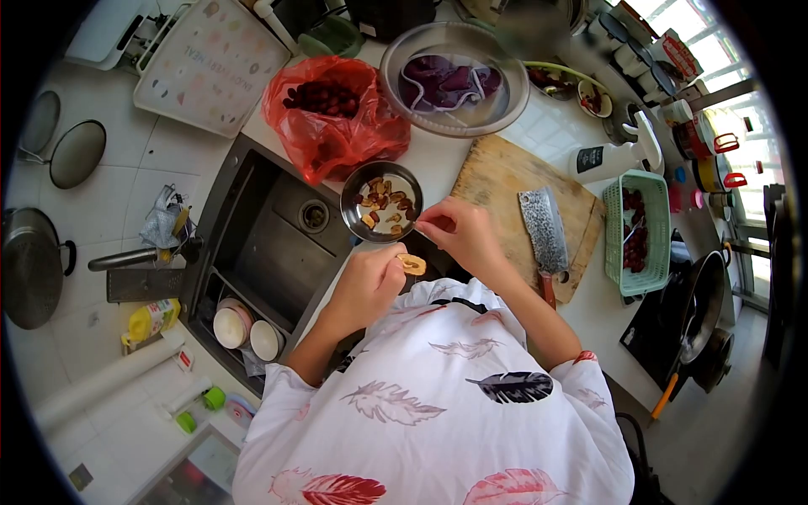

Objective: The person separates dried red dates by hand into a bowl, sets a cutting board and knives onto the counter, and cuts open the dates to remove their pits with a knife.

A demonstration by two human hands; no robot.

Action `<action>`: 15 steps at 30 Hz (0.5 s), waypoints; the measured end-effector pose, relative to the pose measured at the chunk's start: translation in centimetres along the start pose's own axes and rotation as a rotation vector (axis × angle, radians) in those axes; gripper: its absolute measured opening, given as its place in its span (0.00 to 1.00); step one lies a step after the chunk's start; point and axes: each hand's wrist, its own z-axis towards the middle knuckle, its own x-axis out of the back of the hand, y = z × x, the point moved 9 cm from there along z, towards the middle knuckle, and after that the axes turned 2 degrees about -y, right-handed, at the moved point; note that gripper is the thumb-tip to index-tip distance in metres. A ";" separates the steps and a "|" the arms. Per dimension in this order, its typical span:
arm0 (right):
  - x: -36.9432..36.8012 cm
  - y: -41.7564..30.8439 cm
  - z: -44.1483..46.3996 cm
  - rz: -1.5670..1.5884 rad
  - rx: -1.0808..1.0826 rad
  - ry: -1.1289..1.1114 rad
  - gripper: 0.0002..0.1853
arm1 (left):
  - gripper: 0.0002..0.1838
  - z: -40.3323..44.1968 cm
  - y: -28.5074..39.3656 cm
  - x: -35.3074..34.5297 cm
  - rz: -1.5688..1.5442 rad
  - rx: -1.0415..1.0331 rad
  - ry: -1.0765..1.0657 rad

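Note:
My left hand point(369, 284) is closed on a split red date point(412, 264), its tan inner flesh turned up. Thumb and fingertips of my right hand point(465, 236) are pinched together just off the right rim of a metal bowl point(347, 210); whatever they hold is too small to make out. Several split date pieces point(383, 198) with brown-red skin and pale flesh lie in that bowl. It stands on the counter edge beside the sink, just beyond my hands.
A red plastic bag point(370, 126) of dark red dates stands behind the bowl. A basin point(454, 126) holds purple cloth in water. On the right, a cleaver point(543, 227) lies on a wooden cutting board point(492, 177), near a green basket point(623, 269). The sink point(261, 227) is left.

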 end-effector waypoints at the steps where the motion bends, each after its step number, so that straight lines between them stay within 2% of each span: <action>1: -0.2 -1.1 0.3 -0.168 0.152 0.050 0.04 | 0.09 0.0 0.0 0.0 0.001 -0.001 -0.002; 7: -1.6 0.3 1.3 -0.100 0.156 0.045 0.04 | 0.09 -0.6 -0.6 0.2 0.081 0.024 0.028; 10: -0.5 2.4 1.0 -0.136 0.078 0.075 0.05 | 0.10 -1.1 -1.4 0.4 0.125 0.044 0.050; 15: -0.5 3.2 1.8 -0.175 0.013 0.037 0.05 | 0.11 -2.3 -3.4 0.6 0.210 0.210 0.114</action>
